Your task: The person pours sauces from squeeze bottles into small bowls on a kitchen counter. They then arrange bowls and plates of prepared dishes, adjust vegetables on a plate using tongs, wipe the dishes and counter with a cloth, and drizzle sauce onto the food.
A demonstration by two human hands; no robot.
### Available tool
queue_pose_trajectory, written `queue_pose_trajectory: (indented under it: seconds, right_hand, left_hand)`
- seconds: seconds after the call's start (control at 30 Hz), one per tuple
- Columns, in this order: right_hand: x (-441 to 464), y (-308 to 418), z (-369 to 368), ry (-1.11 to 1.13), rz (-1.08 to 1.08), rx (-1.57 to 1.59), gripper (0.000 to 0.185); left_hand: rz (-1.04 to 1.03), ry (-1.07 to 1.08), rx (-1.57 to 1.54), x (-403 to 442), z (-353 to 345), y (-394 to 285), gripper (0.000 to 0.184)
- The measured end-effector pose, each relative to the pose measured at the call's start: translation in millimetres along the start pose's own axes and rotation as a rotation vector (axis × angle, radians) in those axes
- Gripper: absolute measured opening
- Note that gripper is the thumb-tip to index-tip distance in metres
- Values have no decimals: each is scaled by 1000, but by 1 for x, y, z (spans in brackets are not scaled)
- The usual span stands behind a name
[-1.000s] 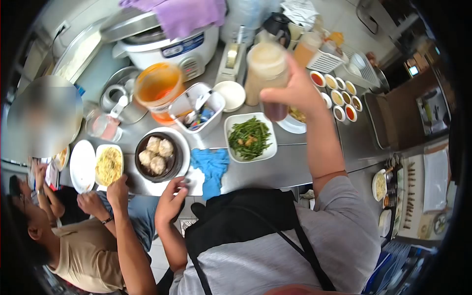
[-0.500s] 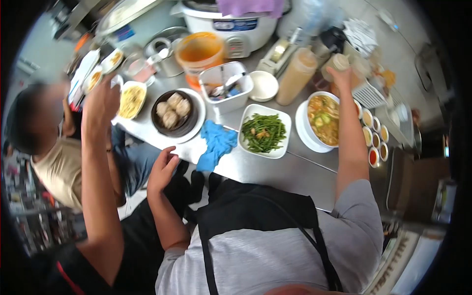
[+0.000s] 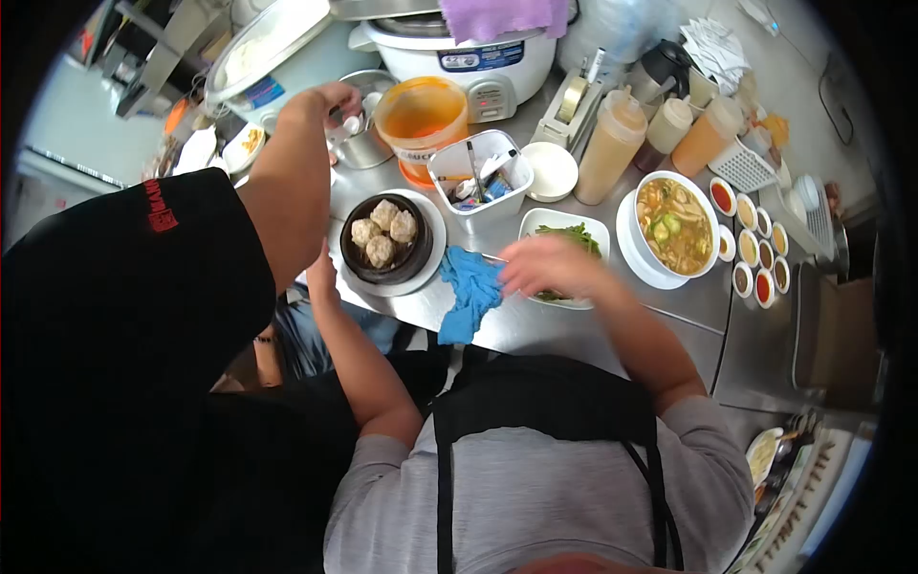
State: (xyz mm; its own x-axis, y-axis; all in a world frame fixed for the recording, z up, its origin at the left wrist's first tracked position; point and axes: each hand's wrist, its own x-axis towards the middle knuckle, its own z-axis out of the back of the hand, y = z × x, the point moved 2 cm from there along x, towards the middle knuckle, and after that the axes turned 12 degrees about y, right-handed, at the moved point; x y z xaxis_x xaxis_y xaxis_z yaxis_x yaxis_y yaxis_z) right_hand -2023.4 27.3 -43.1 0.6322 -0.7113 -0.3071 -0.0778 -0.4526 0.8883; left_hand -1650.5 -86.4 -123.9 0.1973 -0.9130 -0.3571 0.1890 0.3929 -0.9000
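Observation:
My right hand [image 3: 555, 267] is over the white square dish of green vegetables [image 3: 571, 231], slightly blurred, fingers stretched toward a crumpled blue cloth [image 3: 469, 289]. Nothing shows in it. My left hand [image 3: 322, 275] is beside a dark round steamer [image 3: 390, 272] of dumplings [image 3: 382, 232] on a white plate [image 3: 436, 230]; a co-worker's arm hides its fingers. To the right, a bowl of soup [image 3: 675, 227] stands on a white saucer [image 3: 626, 251]. Beyond the cloth sits a white tub [image 3: 480, 172] holding pens and packets.
A co-worker's arm [image 3: 296, 182] crosses on the left, that hand at a metal pot [image 3: 364, 143]. Behind are an orange-rimmed bucket [image 3: 421, 120], a white cooker [image 3: 469, 72], a tape dispenser [image 3: 571, 105] and squeeze bottles [image 3: 612, 143]. Several sauce cups [image 3: 764, 286] stand right.
My right hand has left a squeeze bottle and come left over the greens. My left hand is now behind the co-worker's arm, which has swung in across the left side toward the pot.

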Motion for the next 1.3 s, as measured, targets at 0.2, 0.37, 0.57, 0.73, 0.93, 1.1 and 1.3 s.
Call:
queue_pose_trajectory:
  seconds: [0.2,0.37,0.57,0.73,0.93,1.1,1.3]
  right_hand:
    - [140,-93,-34,-112,-215,399,33]
    - [170,-85,-42,-299,-132,486,42]
    - [163,-70,-59,-276,157,456,50]
    - [114,-33,-88,-184,258,336,54]
    - [19,-29,-87,-256,406,383,68]
    - [-113,-41,-66,-438,534,312,64]
    - [-273,-129,-22,-731,591,368,66]
  left_hand:
    - [7,472,-373,64,-11,25,52]
    - [-130,480,-391,47,-18,19,39]
    - [-176,313,-291,-8,25,5,48]
    - [-486,256,-119,-21,-13,-47,47]
    - [-746,494,-119,-68,-79,-109,45]
    - [-708,928,-64,-134,-152,-115,44]
    - [-452,1224,56,-260,-326,-73,40]
